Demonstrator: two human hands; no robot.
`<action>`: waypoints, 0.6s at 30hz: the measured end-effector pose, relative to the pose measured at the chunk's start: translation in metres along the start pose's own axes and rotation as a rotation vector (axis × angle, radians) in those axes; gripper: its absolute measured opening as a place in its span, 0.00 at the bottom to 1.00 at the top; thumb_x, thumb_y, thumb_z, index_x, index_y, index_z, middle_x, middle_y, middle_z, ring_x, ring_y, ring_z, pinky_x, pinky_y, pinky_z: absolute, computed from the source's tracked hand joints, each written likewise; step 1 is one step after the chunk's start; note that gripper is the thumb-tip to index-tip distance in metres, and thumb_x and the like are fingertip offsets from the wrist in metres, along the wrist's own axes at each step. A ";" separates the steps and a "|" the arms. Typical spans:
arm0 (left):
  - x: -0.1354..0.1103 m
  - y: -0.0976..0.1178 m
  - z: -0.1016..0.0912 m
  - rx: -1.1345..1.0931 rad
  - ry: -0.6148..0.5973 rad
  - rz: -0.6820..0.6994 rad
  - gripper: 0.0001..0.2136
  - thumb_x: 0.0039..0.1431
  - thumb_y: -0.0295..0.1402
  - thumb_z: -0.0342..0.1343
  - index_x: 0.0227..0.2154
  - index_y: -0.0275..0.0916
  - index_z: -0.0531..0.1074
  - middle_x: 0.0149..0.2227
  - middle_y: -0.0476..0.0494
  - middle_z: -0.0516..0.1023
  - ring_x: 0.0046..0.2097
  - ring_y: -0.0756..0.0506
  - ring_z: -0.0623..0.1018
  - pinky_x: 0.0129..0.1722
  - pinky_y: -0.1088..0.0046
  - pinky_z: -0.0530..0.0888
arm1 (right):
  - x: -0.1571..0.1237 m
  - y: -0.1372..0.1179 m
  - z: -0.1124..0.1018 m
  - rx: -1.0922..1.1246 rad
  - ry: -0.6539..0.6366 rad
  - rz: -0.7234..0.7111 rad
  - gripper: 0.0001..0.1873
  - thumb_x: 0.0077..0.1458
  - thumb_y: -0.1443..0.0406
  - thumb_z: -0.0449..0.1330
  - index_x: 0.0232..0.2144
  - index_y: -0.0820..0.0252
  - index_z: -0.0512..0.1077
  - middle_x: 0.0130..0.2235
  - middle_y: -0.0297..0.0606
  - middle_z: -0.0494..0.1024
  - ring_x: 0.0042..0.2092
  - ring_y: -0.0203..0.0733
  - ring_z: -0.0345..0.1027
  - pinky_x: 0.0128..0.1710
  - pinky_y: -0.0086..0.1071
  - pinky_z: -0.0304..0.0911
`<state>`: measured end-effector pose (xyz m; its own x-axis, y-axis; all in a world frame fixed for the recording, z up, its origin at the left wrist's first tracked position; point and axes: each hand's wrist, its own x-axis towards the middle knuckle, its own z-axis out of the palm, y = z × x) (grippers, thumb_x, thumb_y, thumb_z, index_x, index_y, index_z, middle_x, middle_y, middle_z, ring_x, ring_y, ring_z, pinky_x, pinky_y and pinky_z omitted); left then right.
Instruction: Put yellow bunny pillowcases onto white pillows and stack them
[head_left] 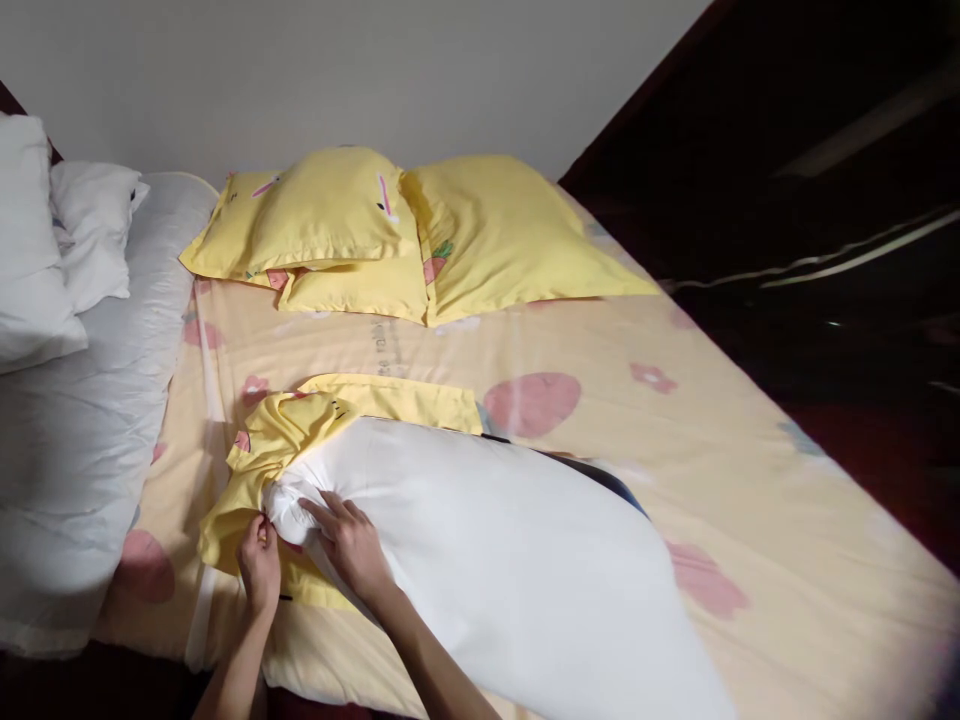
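Observation:
A large white pillow (525, 540) lies across the near part of the bed, its left end bunched inside the mouth of a yellow pillowcase (292, 425). My left hand (259, 565) pinches the edge of the pillowcase beside that end. Pressed on the gathered white corner is my right hand (352, 540), its fingers curled into the pillow fabric. The pillowcase is crumpled at the left, and one flap lies flat behind the pillow. Part of the pillowcase under the pillow is hidden.
Yellow pillows (322, 210) and another yellow pillow (510, 235) rest by the wall. White pillows (30, 240) sit on a pale mattress or quilt (135, 400) at the left. The patterned bed sheet (600, 350) ends at a dark drop on the right.

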<state>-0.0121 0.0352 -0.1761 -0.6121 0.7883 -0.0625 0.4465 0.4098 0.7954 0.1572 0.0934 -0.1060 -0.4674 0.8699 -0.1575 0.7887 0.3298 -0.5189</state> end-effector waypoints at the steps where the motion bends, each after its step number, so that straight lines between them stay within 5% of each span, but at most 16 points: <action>1: -0.001 0.002 -0.002 -0.002 0.003 0.007 0.15 0.57 0.41 0.50 0.35 0.37 0.76 0.29 0.37 0.82 0.30 0.42 0.80 0.33 0.66 0.75 | 0.002 -0.001 -0.003 0.007 -0.013 -0.001 0.31 0.56 0.74 0.54 0.59 0.47 0.68 0.60 0.39 0.70 0.53 0.47 0.66 0.51 0.37 0.61; 5: -0.011 0.017 -0.012 -0.040 -0.046 0.076 0.16 0.60 0.45 0.49 0.33 0.38 0.75 0.30 0.38 0.82 0.30 0.43 0.79 0.32 0.68 0.75 | 0.014 -0.006 -0.008 0.024 0.006 0.027 0.29 0.57 0.73 0.53 0.58 0.46 0.69 0.60 0.39 0.70 0.52 0.49 0.66 0.51 0.39 0.61; 10: -0.036 0.036 -0.014 -0.086 -0.020 0.130 0.16 0.63 0.45 0.48 0.33 0.39 0.74 0.32 0.40 0.81 0.34 0.45 0.79 0.36 0.69 0.75 | 0.019 -0.012 0.011 -0.019 0.104 -0.051 0.23 0.59 0.67 0.56 0.57 0.52 0.71 0.61 0.45 0.68 0.55 0.54 0.62 0.54 0.45 0.58; 15: -0.058 0.026 -0.008 -0.084 -0.031 0.171 0.18 0.63 0.47 0.49 0.33 0.39 0.75 0.33 0.38 0.81 0.35 0.43 0.80 0.37 0.68 0.76 | 0.019 -0.006 0.028 -0.011 -0.048 -0.332 0.13 0.59 0.63 0.59 0.44 0.60 0.78 0.60 0.50 0.68 0.60 0.55 0.57 0.57 0.44 0.56; 18: -0.064 0.021 -0.007 -0.086 -0.067 0.188 0.18 0.64 0.48 0.48 0.33 0.38 0.75 0.33 0.37 0.82 0.35 0.43 0.81 0.36 0.68 0.77 | 0.031 -0.003 0.022 -0.011 -0.122 -0.377 0.13 0.59 0.63 0.57 0.40 0.64 0.79 0.60 0.52 0.68 0.61 0.56 0.57 0.57 0.44 0.57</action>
<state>0.0321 -0.0098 -0.1513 -0.4772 0.8771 0.0544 0.4895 0.2139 0.8453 0.1317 0.1111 -0.1276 -0.7684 0.6375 -0.0565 0.5567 0.6223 -0.5503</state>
